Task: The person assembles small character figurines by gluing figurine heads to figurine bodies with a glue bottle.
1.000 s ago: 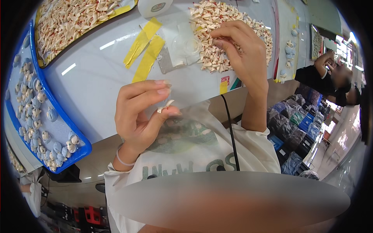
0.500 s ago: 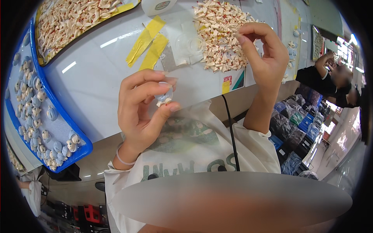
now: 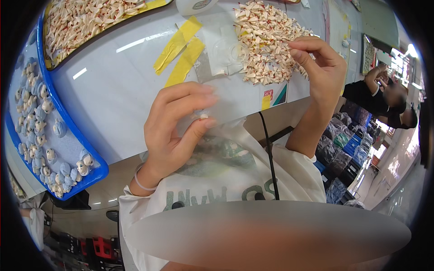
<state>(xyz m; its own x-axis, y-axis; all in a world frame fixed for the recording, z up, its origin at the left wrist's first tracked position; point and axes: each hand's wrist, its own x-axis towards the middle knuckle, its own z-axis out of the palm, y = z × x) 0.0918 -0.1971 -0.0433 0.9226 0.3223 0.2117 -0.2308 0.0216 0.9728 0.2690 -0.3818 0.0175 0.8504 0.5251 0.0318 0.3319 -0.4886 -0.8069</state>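
My left hand [image 3: 168, 124] is closed, thumb against fingers, above the table's near edge. Between its fingertips sits a small light-blue and cream figurine [image 3: 203, 116], mostly hidden by the fingers and slightly blurred. My right hand [image 3: 326, 67] is raised at the right side of a loose pile of small cream pointed pieces with red tips [image 3: 264, 49]. Its thumb and forefinger are pinched together; whether a piece is between them is too small to make out.
At the left a blue tray [image 3: 100, 170] holds several blue and cream figurines. Behind it lies a yellow-edged tray [image 3: 156, 4] heaped with cream pieces. Yellow tape strips [image 3: 178, 45] and a clear round dish [image 3: 223, 50] lie mid-table. A person in black [image 3: 368, 92] is at the right.
My left hand has shifted slightly right with the figurine, which is now more covered by the fingers. My right hand has moved a little right and down, still pinched.
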